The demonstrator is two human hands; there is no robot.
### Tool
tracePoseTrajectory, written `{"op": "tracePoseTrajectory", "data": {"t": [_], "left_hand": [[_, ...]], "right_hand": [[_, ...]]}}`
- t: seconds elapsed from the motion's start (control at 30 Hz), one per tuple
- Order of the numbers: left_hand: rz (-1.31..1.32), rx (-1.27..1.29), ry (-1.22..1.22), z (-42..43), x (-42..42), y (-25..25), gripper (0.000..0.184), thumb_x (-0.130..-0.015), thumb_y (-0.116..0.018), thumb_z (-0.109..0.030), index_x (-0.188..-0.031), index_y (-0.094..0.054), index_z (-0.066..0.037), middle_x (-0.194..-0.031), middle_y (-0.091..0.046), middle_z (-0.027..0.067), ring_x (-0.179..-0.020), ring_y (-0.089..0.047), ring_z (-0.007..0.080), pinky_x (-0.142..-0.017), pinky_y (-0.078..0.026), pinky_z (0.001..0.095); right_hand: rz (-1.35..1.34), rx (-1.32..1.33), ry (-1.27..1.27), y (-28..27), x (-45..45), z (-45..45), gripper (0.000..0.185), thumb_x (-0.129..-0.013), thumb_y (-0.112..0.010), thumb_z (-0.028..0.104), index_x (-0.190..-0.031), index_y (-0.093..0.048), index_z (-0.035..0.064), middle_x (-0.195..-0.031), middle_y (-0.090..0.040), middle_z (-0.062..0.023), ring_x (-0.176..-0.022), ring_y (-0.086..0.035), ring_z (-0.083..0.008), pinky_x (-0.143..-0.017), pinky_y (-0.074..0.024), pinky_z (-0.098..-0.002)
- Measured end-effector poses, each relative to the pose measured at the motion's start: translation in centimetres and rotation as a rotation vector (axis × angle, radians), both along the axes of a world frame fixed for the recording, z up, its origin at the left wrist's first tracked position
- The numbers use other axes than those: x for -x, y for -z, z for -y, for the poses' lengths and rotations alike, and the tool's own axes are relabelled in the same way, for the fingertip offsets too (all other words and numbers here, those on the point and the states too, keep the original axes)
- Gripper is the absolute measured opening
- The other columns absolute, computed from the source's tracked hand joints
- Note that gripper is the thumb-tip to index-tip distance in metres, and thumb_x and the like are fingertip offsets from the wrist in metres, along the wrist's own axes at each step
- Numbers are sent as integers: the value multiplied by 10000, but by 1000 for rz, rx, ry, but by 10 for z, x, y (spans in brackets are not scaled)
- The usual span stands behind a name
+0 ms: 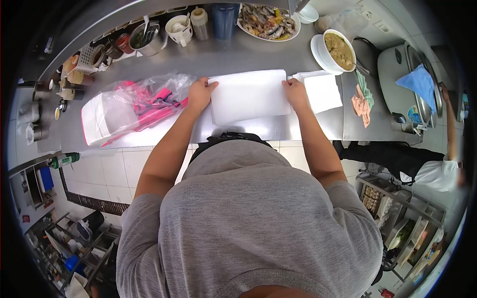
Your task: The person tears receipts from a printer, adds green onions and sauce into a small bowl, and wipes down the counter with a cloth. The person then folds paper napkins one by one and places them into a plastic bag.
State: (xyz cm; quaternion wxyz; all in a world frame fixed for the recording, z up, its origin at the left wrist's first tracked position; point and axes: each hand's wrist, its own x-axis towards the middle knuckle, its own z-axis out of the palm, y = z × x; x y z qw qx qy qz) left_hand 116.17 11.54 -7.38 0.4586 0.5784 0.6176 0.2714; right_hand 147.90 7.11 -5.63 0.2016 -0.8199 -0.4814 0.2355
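A stack of white paper sheets lies on the steel counter in front of me. My left hand grips its left edge, thumb on top and fingers at the side. At the opposite edge, my right hand holds the sheets the same way. Just right of that hand sits a second pile of white sheets, its edges uneven. To the left of my left hand is a clear plastic bag with pink and dark print, and white sheets show inside it.
Along the back stand a plate of fish, a bowl of soup, a blue container, a mug and a metal pot. Cloths lie at the right. Another person stands by a large lidded pot.
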Motion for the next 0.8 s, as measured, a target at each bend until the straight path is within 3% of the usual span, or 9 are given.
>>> {"op": "tracePoseTrajectory", "data": {"t": [0.13,0.23,0.33,0.43,0.53,0.63,0.8], "left_hand": [[-30,-6,-43,-3,-2,-3,266,-828,-683,-224,-831,-595,27,-649,-626,113,-421,-561,171,-429,-446,318],[-40,50,-32,-4,-5,-14,265,-842,-681,-212,-795,-563,20,-645,-583,73,-450,-537,125,-381,-428,275],[-237,-166,35,-9,-2,8,308,-833,-686,-260,-876,-580,26,-721,-631,140,-569,-630,237,-496,-504,359],[-461,-267,97,1,-5,-10,472,-835,-665,-341,-1124,-536,9,-927,-655,226,-802,-659,376,-687,-521,457],[-580,-199,86,17,-17,-64,628,-837,-653,-347,-1315,-392,-34,-1102,-610,247,-910,-632,415,-776,-506,477],[-559,-285,112,23,-19,-83,685,-851,-632,-358,-1375,-318,-48,-1154,-580,246,-915,-629,410,-783,-507,466],[-454,-210,181,22,-18,-93,607,-856,-627,-354,-1336,-404,-57,-1057,-617,207,-919,-625,371,-781,-504,436]], "right_hand": [[54,-20,-9,3,6,1,273,-866,-606,284,-921,-624,17,-870,-671,-196,-851,-632,-371,-760,-485,-431],[88,-54,-13,6,9,2,269,-861,-614,287,-885,-611,19,-848,-668,-190,-825,-629,-375,-735,-486,-438],[170,-141,-52,0,17,4,253,-842,-642,269,-887,-595,25,-844,-653,-183,-792,-625,-375,-707,-487,-446],[304,-346,-78,-32,16,14,244,-795,-687,207,-919,-580,27,-926,-614,-170,-850,-602,-366,-723,-488,-456],[482,-301,-28,-51,-8,23,255,-774,-701,202,-921,-584,31,-947,-602,-143,-892,-584,-340,-739,-493,-445],[455,-149,13,-39,-32,29,231,-764,-698,186,-924,-612,43,-965,-593,-119,-929,-571,-325,-772,-499,-439],[294,-216,66,-24,-46,26,115,-787,-632,108,-812,-656,-1,-958,-606,-167,-902,-583,-338,-766,-502,-434]]}}
